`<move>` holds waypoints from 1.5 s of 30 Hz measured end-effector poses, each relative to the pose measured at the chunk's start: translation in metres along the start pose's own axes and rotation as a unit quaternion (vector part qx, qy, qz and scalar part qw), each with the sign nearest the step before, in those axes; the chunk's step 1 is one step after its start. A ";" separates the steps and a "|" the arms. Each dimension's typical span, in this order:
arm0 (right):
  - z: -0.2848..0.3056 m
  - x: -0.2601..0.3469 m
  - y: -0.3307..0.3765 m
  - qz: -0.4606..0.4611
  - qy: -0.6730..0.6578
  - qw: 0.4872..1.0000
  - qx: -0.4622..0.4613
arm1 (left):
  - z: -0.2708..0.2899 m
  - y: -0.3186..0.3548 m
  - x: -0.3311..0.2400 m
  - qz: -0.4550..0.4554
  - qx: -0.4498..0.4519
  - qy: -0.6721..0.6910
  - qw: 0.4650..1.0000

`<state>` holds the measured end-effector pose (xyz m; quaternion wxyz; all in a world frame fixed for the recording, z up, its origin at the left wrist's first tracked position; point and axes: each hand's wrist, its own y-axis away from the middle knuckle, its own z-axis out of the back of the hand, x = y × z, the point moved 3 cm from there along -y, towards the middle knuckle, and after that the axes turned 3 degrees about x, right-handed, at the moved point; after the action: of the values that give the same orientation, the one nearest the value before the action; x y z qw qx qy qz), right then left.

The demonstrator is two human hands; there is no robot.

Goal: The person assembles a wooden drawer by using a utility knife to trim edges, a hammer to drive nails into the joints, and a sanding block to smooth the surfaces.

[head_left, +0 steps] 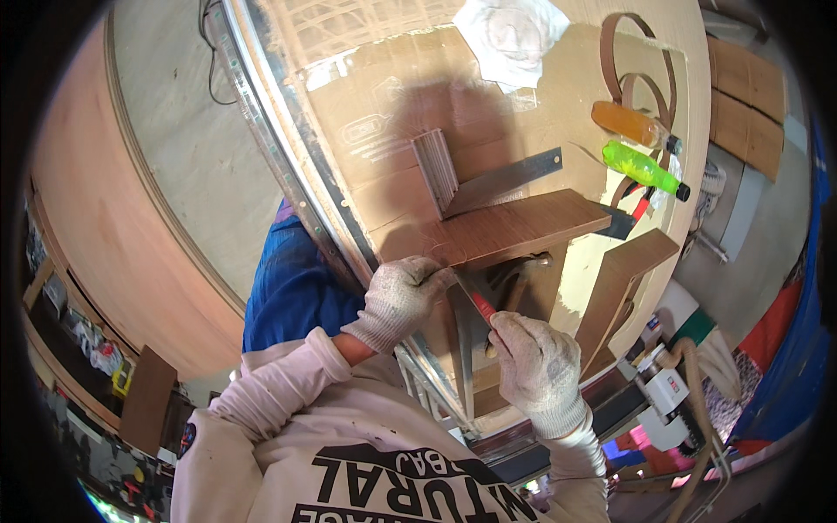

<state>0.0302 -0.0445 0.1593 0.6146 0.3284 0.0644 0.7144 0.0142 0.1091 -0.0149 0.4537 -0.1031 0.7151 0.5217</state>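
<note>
A brown wood-grain board (523, 228) lies across the bench in front of me. At its near left corner, my gloved left hand (405, 292) is closed, with thumb and fingers pinching the board's end. My gloved right hand (539, 362) is wrapped round a thin red-handled tool with a narrow grey blade (479, 302). The blade's tip meets that same corner beside my left fingertips; the exact kind of tool is unclear. Just beyond the board rests a try square (501, 185), its metal blade pointing right and its stock pointing away.
Another brown board (623, 279) lies at the right. An orange bottle (632, 125) and a green bottle (643, 167) lie near coiled brown strips (608, 52). A crumpled white cloth (510, 39) is at the far side. A metal rail (292, 131) edges the bench's left.
</note>
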 end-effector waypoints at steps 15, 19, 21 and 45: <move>-0.019 -0.001 0.017 0.050 0.047 0.992 -0.103 | -0.001 0.014 -0.003 0.051 -0.018 -0.003 0.999; -0.019 0.001 0.014 0.053 0.038 0.992 -0.110 | -0.005 0.016 0.001 0.032 -0.037 0.007 0.999; -0.018 -0.001 0.013 0.032 0.028 0.994 -0.098 | -0.004 0.016 0.002 0.024 -0.042 0.014 0.999; -0.016 0.004 0.014 0.031 0.011 0.993 -0.109 | 0.010 0.024 0.024 -0.081 -0.115 -0.053 0.989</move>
<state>0.0093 -0.0386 0.1551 0.6233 0.2534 -0.0177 0.7396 -0.0091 0.1355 -0.0172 0.5170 -0.1847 0.6147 0.5663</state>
